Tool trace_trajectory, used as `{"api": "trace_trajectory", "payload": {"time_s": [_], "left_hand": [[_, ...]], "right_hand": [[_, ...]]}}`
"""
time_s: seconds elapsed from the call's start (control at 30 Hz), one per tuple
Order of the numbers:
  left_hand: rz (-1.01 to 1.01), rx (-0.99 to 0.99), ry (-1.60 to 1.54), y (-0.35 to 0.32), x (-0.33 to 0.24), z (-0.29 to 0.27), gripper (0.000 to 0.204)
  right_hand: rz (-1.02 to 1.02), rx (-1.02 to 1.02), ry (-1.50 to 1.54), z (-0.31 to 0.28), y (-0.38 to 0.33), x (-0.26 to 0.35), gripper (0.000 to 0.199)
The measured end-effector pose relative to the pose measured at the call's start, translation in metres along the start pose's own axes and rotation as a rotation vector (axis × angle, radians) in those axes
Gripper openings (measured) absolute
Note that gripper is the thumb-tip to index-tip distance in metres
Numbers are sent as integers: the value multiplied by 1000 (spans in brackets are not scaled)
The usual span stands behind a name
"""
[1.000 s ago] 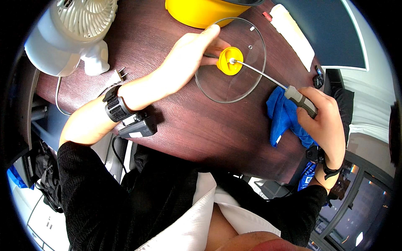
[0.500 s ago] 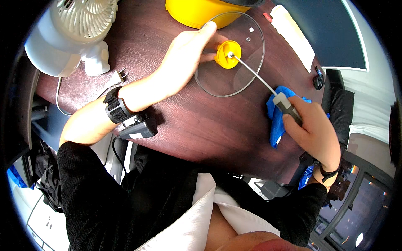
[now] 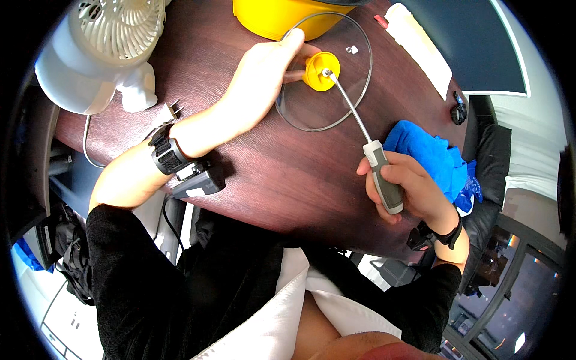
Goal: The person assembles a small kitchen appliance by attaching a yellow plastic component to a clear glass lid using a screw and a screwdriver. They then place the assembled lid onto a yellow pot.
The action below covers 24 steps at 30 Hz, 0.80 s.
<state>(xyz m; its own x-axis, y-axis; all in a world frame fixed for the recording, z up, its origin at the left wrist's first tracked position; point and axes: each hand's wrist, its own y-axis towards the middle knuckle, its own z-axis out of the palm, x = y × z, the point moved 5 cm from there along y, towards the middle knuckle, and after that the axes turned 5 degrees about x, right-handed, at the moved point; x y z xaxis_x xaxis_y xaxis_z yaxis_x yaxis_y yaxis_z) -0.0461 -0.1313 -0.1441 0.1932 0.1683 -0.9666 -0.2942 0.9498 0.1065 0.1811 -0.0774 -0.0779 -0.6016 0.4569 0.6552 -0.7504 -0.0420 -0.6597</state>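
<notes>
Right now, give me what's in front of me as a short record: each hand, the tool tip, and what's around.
Left hand: fingers on the round yellow knob at the middle of a clear round glass lid
Right hand: gripping a grey-handled screwdriver with a metal shaft
Screwdriver tip: at the centre of the knob
Surface: dark brown table
Past the lid: yellow pot with a dark rim, partly out of view
Beside the right hand: crumpled blue cloth
Upper left: white fan
</notes>
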Motion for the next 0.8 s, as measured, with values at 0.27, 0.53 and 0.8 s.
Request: {"api": "trace_trajectory", "payload": {"time_s": [0.27,0.53,0.8], "left_hand": [[-50,14,-51,0,6,-2,60],[-78,5,-63,1,8,-1,59],[-77,41,-182,1,9,3,57]], "right_hand": [[-325,-612,-1306,-11,-28,47,23],[-315,-719,-1377,-11,-30,63,23],[-351,-739,-1363,-11,-28,67,21]]}}
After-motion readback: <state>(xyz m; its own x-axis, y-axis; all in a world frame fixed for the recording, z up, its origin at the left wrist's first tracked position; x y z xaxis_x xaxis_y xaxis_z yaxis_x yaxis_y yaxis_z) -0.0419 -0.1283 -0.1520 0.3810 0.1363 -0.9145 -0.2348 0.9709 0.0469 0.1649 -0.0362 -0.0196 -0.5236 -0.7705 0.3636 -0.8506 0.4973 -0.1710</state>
